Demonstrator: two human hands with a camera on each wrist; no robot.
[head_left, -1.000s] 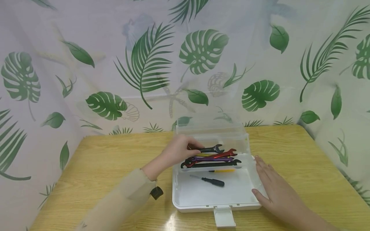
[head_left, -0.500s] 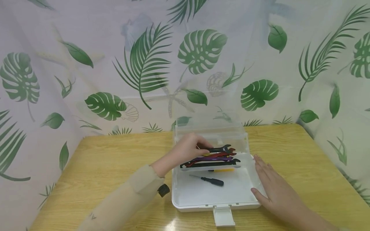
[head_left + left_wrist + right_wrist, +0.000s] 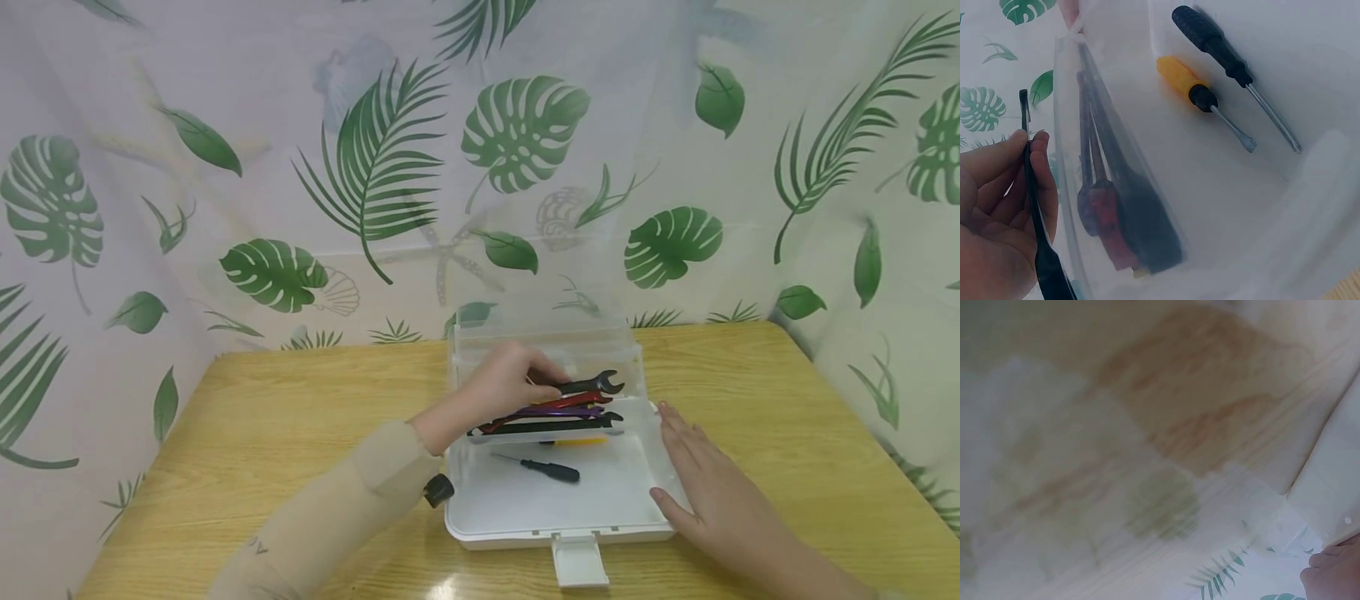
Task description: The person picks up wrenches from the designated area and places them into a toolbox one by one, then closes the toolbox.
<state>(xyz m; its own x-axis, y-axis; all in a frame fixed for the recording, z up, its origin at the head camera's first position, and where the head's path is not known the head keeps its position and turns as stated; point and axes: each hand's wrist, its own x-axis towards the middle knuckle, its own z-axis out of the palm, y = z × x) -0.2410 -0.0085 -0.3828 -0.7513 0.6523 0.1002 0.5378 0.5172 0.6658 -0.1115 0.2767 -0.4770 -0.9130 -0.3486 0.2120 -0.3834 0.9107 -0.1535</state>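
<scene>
My left hand [image 3: 512, 382] pinches a black open-end wrench [image 3: 596, 383] between thumb and fingers, over the raised clear tray [image 3: 468, 435] of the toolbox. In the left wrist view the black wrench [image 3: 1033, 194] runs edge-on past the fingertips, beside the tray's wall. Several other wrenches lie in the tray, among them a red wrench [image 3: 577, 402], a purple wrench [image 3: 558, 412] and a black wrench [image 3: 555, 427]. My right hand [image 3: 712, 492] rests with straight fingers on the right side of the white toolbox [image 3: 558, 542]. Little of that hand shows in the right wrist view.
On the toolbox floor lie a black-handled screwdriver [image 3: 551, 471] and a yellow-handled screwdriver [image 3: 1182, 78], partly behind the tray in the head view. The clear lid [image 3: 540, 312] stands open at the back. The front latch [image 3: 580, 562] hangs down onto the wooden table [image 3: 315, 433].
My left hand has moved to the right with the black wrench, its jaw end shifting right and slightly up. My right hand has stayed on the toolbox side.
</scene>
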